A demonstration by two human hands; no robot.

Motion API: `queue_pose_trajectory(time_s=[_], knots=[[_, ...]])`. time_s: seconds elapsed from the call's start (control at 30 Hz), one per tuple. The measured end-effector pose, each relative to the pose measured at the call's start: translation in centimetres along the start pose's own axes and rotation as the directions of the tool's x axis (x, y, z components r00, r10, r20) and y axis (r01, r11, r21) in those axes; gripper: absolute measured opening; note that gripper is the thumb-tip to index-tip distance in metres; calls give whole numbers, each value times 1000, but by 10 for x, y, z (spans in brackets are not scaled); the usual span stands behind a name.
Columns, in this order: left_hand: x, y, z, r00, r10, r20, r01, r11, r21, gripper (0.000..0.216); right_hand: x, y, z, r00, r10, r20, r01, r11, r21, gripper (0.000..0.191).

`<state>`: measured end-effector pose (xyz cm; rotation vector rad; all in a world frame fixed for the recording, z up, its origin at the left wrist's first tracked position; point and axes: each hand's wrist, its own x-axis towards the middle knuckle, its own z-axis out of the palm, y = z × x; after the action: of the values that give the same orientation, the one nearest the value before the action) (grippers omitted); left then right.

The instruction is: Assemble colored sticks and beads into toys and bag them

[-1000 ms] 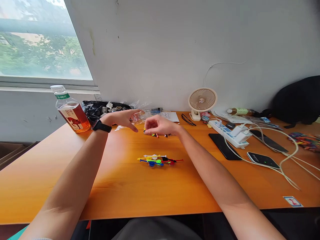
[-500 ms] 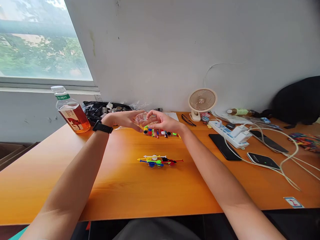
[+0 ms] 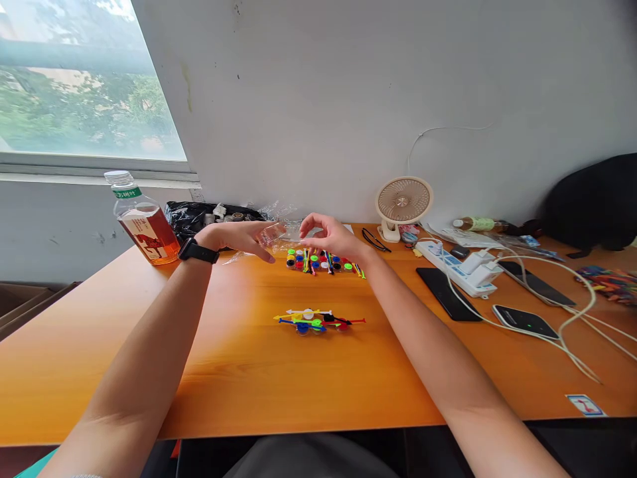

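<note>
Bench: the orange bench (image 3: 239, 372) runs from the window side across to the cluttered right end, and both your arms reach out over it.
Arms: your left forearm (image 3: 149, 352) and right forearm (image 3: 428, 352) stretch forward, lifted off the wood, and angle inward so the hands meet near the far edge.
Black bag: a black bag (image 3: 592, 199) sits against the wall at far right.
Bottle: a bottle (image 3: 142, 222) of amber drink stands upright with its cap on at far left, well apart from your hands.
Fan: a small fan (image 3: 403, 199) stands by the wall, to the right of your right hand.
Power strip: a white power strip (image 3: 455, 265) lies beside a dark phone (image 3: 442, 291), with pale cables looping off to the right.
Left hand: your left hand (image 3: 236, 237) is held level, fingers stretched to the right, their tips closed on the clear packet.
Right hand: your right hand (image 3: 331, 239) hovers with loosely curled fingers, thumb and forefinger at the packet's right end; you cannot tell whether they grip it.
Clear packet: the clear packet (image 3: 279, 234) hangs between your two hands, above the bench.
Coloured row: a coloured row (image 3: 323, 261) of small caps and pins lies just below your right hand.
Coloured cluster: a coloured cluster (image 3: 318, 320) of pins lies nearer you, apart from the row.
Watch: a black watch (image 3: 198, 251) wraps your left wrist.
</note>
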<state>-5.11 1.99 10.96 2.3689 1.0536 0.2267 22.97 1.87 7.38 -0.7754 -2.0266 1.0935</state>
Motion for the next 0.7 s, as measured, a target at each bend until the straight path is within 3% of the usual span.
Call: queue_pose_trajectory(time_s=[0.07,0.13,0.17,0.23,0.3,0.33,0.43,0.63,0.7], knots=[[-2,-8,-3,996,-86,24,85,996,27,98,0,2,-4,1000,11,20,-9,995,-97,31],[-3,-14,-5,986,-162,28,160,986,50,100,-1,1,-6,960,116,254,-68,980,-189,34],[-3,-17,-6,982,-188,29,186,981,60,101,-2,0,-6,889,200,412,-105,965,-240,37],[-2,-19,-5,977,-213,29,210,975,75,100,-5,-1,-3,653,395,646,-177,909,-377,46],[-1,-19,-4,976,-217,19,215,973,80,99,-7,-1,4,453,564,690,-221,821,-526,56],[-1,-19,-3,976,-216,14,215,974,77,98,-8,0,8,399,623,673,-237,779,-580,60],[1,-17,0,978,-206,-8,206,977,58,96,-7,8,20,353,676,647,-248,734,-632,62],[2,-20,1,982,-189,-28,191,980,52,95,-3,22,27,335,620,709,-229,784,-577,51],[3,-22,1,983,-184,-28,185,982,47,94,-3,20,25,353,594,722,-264,804,-533,49]])
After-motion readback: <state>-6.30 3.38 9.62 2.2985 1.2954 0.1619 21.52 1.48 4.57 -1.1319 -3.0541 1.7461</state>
